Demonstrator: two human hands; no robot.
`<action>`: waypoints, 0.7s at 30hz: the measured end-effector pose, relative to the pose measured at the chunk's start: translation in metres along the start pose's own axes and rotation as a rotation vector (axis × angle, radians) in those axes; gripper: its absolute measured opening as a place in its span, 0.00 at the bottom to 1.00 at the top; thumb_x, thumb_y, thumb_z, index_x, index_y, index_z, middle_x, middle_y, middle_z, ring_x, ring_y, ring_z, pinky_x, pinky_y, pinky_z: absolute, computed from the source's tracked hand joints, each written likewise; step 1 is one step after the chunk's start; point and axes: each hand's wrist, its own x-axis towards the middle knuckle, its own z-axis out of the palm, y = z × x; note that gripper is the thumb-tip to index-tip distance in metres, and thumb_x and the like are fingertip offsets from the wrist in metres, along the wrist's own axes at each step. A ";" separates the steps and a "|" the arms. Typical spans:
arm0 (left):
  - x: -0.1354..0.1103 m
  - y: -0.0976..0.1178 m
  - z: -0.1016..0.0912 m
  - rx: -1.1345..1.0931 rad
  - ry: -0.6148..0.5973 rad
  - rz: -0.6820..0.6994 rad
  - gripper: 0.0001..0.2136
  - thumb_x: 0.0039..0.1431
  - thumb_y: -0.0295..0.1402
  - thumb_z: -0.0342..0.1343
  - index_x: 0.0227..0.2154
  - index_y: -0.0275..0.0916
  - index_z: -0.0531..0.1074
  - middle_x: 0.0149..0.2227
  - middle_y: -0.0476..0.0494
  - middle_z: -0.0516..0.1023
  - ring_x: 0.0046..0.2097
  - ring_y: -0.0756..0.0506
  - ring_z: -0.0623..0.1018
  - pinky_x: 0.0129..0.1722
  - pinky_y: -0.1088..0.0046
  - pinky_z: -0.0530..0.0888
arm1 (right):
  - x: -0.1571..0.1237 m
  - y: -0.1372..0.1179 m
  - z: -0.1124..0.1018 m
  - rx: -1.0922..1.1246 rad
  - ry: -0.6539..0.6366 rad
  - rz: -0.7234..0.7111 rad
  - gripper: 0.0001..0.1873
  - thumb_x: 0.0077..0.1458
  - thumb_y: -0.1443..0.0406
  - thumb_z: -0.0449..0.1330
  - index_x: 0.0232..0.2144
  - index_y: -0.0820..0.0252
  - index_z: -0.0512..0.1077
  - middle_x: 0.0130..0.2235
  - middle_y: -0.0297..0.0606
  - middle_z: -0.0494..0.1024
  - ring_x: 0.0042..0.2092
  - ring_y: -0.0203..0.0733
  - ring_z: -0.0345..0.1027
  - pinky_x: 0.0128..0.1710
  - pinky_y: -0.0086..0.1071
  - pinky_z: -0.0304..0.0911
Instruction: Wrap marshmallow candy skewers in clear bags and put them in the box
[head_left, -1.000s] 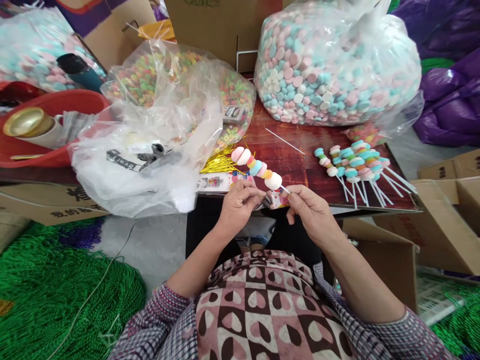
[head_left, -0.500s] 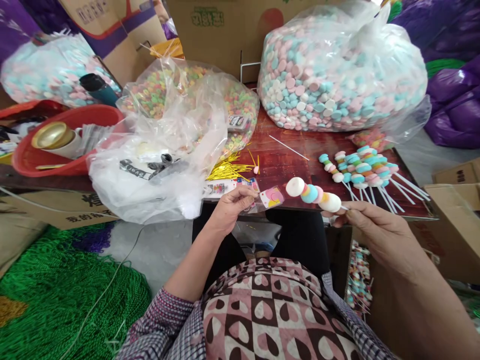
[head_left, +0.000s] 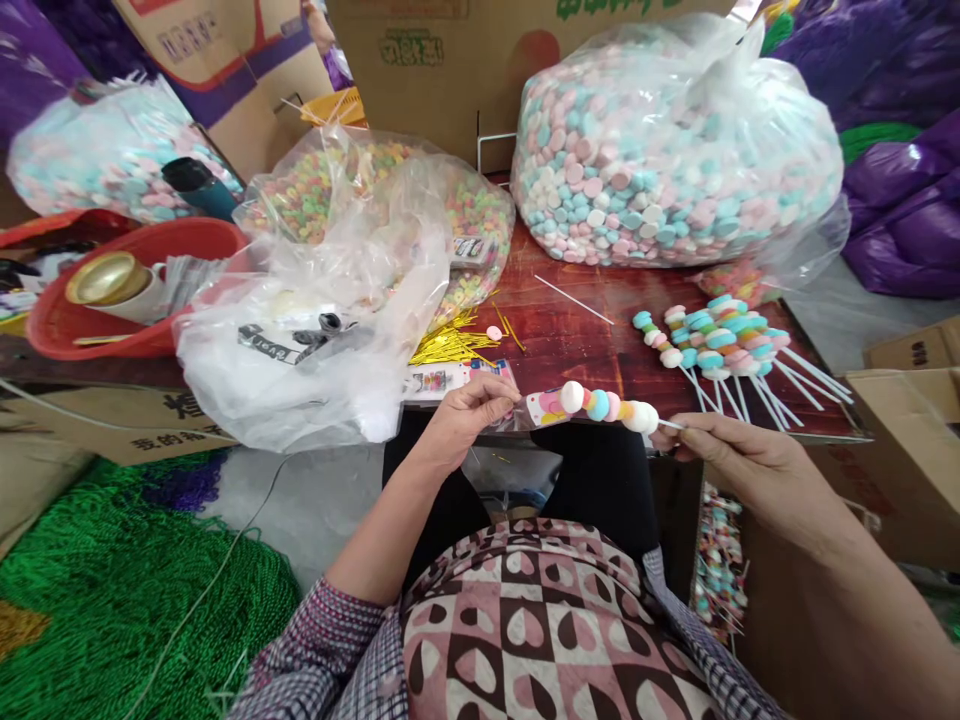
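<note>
My right hand (head_left: pixel 731 450) pinches the white stick of a candy skewer (head_left: pixel 609 406), which lies level and points left, threaded with white, blue, pink and yellow sweets. My left hand (head_left: pixel 469 405) is closed on the edge of a small clear printed wrapper bag (head_left: pixel 541 408). The skewer's white tip touches the bag's mouth. Both hands hover at the front edge of the dark red wooden table (head_left: pixel 577 330). A bundle of finished skewers (head_left: pixel 720 335) lies on the table to the right.
Large clear bags of pastel sweets (head_left: pixel 667 150) and coloured ring sweets (head_left: pixel 352 190) stand behind. Crumpled plastic (head_left: pixel 300 330), gold twist ties (head_left: pixel 450 345), a red basin (head_left: pixel 142 280), cardboard boxes (head_left: pixel 915 440) and green beads (head_left: pixel 112 590) surround me. More skewers (head_left: pixel 716 570) lie in a box below right.
My right hand swung the skewer from upright near the centre out to the right, then brought it level with its tip at the bag held by my left hand.
</note>
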 end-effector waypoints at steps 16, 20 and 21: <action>0.073 0.029 -0.009 1.317 0.208 -0.006 0.13 0.63 0.36 0.50 0.42 0.40 0.78 0.35 0.37 0.81 0.38 0.38 0.78 0.37 0.66 0.67 | 0.028 0.001 0.052 0.401 0.089 -0.021 0.12 0.47 0.56 0.69 0.31 0.56 0.79 0.22 0.34 0.74 0.24 0.36 0.65 0.24 0.30 0.62; 0.095 0.023 -0.007 1.483 0.162 -0.143 0.15 0.64 0.40 0.48 0.40 0.37 0.77 0.39 0.32 0.81 0.42 0.37 0.79 0.40 0.64 0.70 | 0.027 0.008 0.052 0.446 0.091 -0.007 0.15 0.45 0.55 0.70 0.32 0.59 0.79 0.22 0.33 0.75 0.24 0.34 0.65 0.24 0.28 0.61; 0.098 0.021 -0.007 1.507 0.150 -0.181 0.16 0.64 0.40 0.47 0.40 0.36 0.77 0.39 0.32 0.81 0.43 0.36 0.79 0.40 0.64 0.70 | 0.026 0.010 0.051 0.452 0.093 0.003 0.15 0.45 0.54 0.70 0.32 0.59 0.79 0.21 0.33 0.75 0.24 0.33 0.65 0.24 0.27 0.61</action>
